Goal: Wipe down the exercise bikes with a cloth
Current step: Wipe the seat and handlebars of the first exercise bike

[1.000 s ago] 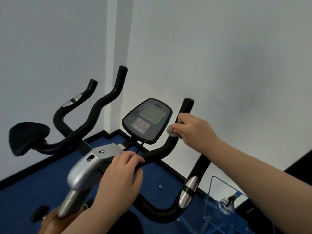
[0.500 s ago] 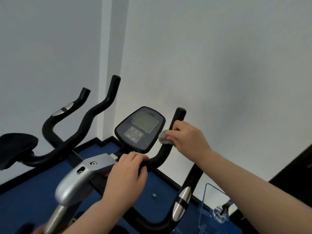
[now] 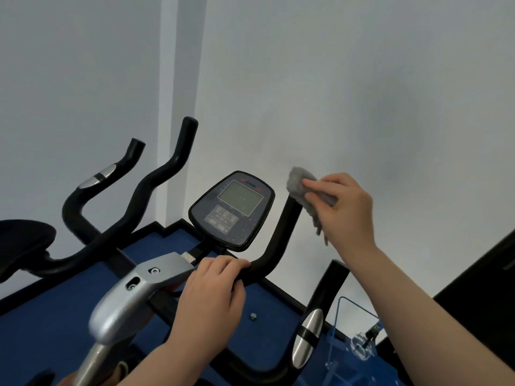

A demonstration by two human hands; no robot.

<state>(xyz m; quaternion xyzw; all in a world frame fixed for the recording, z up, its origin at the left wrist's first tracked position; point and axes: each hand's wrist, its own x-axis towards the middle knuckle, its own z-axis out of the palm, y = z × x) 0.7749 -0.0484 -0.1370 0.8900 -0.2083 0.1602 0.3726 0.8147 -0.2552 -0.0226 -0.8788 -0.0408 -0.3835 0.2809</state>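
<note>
Exercise bike [image 3: 156, 296] standing on blue floor [image 3: 55, 310] by a white wall [image 3: 362, 79]; handlebar being wiped.

Items, largest first: black handlebar [image 3: 281, 235], its right upright rising beside the grey console [image 3: 232, 208]; second bike's handlebars [image 3: 156, 185] sitting to the left; right hand [image 3: 345, 210] closing around a grey cloth [image 3: 299, 185], pressing it over the upright's top end; left hand [image 3: 214, 293] gripping the horizontal bar just below the console, fingers curling over it.
</note>
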